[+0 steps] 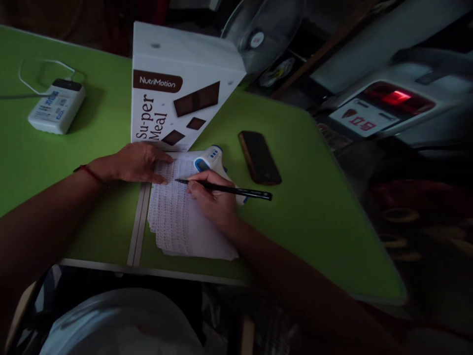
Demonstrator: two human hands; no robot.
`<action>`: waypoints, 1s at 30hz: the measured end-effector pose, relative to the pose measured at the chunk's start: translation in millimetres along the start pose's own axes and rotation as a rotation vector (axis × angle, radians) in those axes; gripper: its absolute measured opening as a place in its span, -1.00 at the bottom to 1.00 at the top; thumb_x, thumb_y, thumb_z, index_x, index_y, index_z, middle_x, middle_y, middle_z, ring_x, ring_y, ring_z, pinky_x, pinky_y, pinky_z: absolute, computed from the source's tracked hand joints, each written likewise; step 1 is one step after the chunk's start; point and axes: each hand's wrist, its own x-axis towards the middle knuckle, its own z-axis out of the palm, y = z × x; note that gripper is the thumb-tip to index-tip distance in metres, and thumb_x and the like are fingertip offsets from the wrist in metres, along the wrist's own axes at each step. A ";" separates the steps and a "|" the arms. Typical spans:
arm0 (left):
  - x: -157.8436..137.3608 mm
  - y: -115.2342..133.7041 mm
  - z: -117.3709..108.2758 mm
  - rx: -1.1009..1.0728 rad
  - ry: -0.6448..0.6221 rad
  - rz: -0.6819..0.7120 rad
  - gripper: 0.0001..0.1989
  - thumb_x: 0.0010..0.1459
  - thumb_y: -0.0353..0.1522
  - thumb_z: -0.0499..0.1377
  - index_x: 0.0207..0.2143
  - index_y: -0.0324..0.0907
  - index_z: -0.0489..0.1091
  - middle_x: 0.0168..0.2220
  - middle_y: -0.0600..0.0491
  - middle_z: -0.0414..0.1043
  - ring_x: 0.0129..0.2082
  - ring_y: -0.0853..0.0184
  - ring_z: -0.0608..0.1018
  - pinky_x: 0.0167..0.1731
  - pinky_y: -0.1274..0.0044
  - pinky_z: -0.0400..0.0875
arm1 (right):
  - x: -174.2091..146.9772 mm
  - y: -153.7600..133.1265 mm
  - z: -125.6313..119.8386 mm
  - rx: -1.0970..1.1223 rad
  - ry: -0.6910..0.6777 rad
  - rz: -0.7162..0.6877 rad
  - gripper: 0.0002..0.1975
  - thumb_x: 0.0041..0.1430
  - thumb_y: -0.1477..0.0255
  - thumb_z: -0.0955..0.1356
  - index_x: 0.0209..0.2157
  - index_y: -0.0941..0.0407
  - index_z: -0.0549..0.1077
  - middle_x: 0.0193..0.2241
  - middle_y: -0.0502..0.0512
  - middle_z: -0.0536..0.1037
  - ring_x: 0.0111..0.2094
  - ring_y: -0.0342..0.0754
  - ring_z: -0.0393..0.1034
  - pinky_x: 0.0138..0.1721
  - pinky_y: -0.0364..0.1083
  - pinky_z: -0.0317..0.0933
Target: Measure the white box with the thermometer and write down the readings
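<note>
A stack of paper sheets (212, 234) lies near the front edge of the green table, its left part covered in rows of small handwriting. My right hand (214, 197) rests on the sheets and grips a black pen (240, 190), whose tip points left at the written rows. My left hand (140, 162) lies flat at the upper left of the paper, thumb and fingers apart. Just beyond my right hand is a white and blue infrared thermometer (211, 157), partly hidden by that hand. Behind the paper stands a white NutriMotion box (185, 64).
The green table (306, 222) has a seam under the paper's left side. A dark phone (259, 157) lies to the right. At the left is a white power adapter (57, 106) with a cable. Beyond the table are a fan (258, 39) and a device with a red display (397, 96).
</note>
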 end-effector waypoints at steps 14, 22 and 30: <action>1.0 6.3 -3.2 0.052 -0.048 -0.035 -0.42 0.12 -0.06 0.32 0.14 -0.14 0.50 -0.20 0.03 0.61 -0.24 0.23 0.57 -0.23 0.49 0.35 | -1.6 3.7 0.4 -0.038 0.029 -0.015 -0.93 0.10 0.43 0.34 -0.44 0.05 0.48 -0.58 -0.08 0.47 -0.56 -0.16 0.30 -0.50 -0.13 0.27; 0.9 5.6 -2.9 0.032 -0.032 -0.044 -0.40 0.10 -0.06 0.33 0.14 -0.13 0.50 -0.22 0.04 0.61 -0.25 0.25 0.57 -0.22 0.49 0.35 | -2.7 5.2 1.5 -0.033 0.056 -0.039 -0.92 0.10 0.45 0.34 -0.45 0.06 0.47 -0.59 -0.08 0.46 -0.57 -0.16 0.29 -0.52 -0.12 0.24; 0.9 2.9 -1.9 0.010 -0.032 -0.044 -0.38 0.09 -0.04 0.33 0.15 -0.11 0.50 -0.26 0.05 0.61 -0.29 0.26 0.56 -0.25 0.50 0.34 | -2.5 2.0 -1.1 0.001 0.023 -0.065 -0.93 0.11 0.47 0.35 -0.43 0.06 0.48 -0.58 -0.08 0.47 -0.57 -0.16 0.30 -0.51 -0.12 0.25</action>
